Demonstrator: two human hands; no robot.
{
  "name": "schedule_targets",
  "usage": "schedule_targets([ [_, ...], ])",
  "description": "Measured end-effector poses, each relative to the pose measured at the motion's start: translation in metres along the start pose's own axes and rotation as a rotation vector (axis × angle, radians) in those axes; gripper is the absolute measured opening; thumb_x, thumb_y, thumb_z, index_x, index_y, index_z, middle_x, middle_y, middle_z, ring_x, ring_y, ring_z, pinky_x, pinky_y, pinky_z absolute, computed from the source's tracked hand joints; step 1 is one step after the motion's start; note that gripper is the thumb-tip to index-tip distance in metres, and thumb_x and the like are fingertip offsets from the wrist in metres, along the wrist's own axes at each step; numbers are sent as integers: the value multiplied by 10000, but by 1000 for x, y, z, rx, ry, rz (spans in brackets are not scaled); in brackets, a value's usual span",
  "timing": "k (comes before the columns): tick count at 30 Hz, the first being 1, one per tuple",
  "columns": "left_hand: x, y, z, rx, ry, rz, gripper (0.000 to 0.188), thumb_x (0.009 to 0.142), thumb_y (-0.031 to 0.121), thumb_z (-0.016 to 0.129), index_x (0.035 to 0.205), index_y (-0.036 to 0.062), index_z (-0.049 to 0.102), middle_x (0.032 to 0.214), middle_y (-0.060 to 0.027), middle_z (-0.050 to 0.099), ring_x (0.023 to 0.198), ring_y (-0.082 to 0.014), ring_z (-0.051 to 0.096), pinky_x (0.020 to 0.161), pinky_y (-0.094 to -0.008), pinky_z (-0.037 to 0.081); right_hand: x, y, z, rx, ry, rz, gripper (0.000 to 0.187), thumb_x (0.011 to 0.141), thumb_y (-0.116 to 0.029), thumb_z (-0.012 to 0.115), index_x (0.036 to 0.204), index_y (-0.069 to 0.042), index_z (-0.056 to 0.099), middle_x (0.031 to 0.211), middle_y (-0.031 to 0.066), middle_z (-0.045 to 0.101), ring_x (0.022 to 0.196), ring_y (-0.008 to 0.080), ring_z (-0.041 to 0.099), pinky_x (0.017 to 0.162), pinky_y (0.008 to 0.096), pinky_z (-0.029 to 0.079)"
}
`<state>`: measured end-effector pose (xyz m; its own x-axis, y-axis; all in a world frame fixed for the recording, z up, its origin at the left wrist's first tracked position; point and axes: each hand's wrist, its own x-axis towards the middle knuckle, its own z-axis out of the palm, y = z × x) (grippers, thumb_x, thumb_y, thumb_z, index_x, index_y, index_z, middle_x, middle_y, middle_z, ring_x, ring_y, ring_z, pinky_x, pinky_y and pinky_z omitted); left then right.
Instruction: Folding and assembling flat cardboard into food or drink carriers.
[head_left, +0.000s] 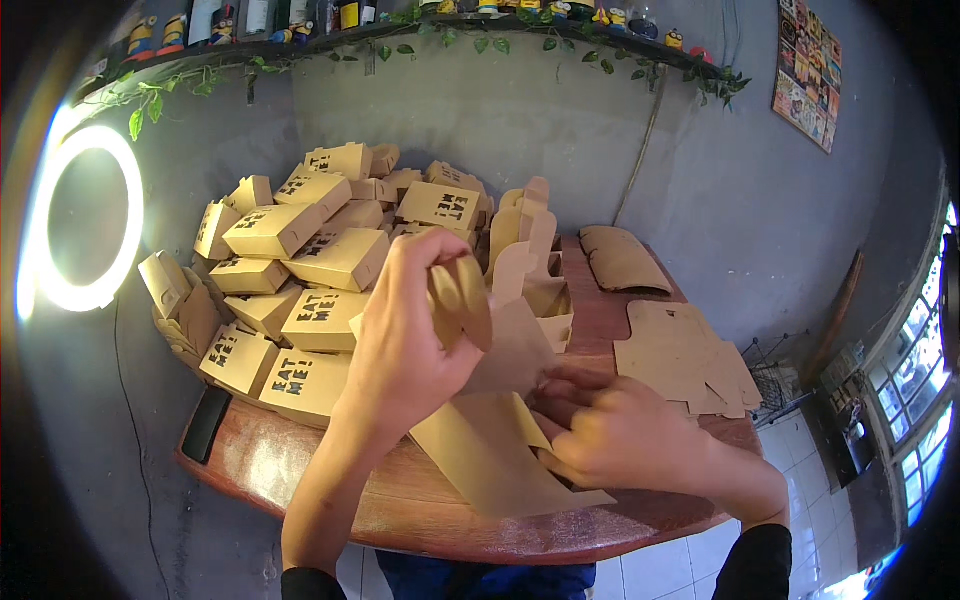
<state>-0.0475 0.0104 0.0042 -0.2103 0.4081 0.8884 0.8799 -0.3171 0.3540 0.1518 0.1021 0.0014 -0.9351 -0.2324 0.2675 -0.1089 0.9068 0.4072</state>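
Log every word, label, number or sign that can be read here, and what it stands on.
Closed brown cardboard boxes: bold black lettering, legible on several; wording withheld.
Upright dark bottles, top left: labels too small to read.
Colourful rectangular wall poster: any print too small to read.
Half-folded brown cardboard box: no lettering visible.

Bold black two-line lettering (322, 308), readable, stood on many stacked tan boxes (305, 392), same wording on front ones and rear-centre box (440, 206). Print on wall poster (808, 72) and bottle labels (257, 14) was too small to read.
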Motion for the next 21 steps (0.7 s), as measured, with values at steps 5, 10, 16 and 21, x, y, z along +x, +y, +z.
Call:
schedule_targets([
  [5, 3, 5, -3, 83, 15, 47, 384, 769, 0, 725, 1122, 27, 574, 1032, -133, 626, 940, -258, 624, 844, -338, 490, 7, -9, -27, 586, -403, 158, 511, 887, -447, 622, 949, 59, 667, 733, 216, 664, 694, 365, 680, 644, 448, 558],
  [10, 5, 7, -8, 17, -78, 148, 472, 717, 71, 813, 1150, 24, 632, 1120, -140, 647, 1009, -287, 648, 877, -367, 511, 11, -20, -24, 839, -275, 577, 489, 926, -426, 609, 892, 57, 678, 631, 248, 614, 581, 363, 656, 581, 422, 538],
  [16, 14, 14, -22, 4, -215, 367, 615, 652, 125, 857, 1209, 2, 627, 1220, -161, 639, 1119, -308, 636, 952, -388, 509, -11, -5, -17, 688, -11, 427, 292, 884, -209, 582, 1044, 15, 682, 1013, 160, 706, 707, 411, 672, 739, 432, 569],
  [21, 23, 17, -24, -130, -181, 365, 559, 691, 35, 749, 1229, -32, 612, 1218, -178, 652, 1134, -312, 640, 987, -390, 494, -14, 5, -76, 299, -228, 368, 251, 787, -163, 627, 1006, -63, 695, 984, 69, 707, 877, 307, 697, 954, 423, 495],
])
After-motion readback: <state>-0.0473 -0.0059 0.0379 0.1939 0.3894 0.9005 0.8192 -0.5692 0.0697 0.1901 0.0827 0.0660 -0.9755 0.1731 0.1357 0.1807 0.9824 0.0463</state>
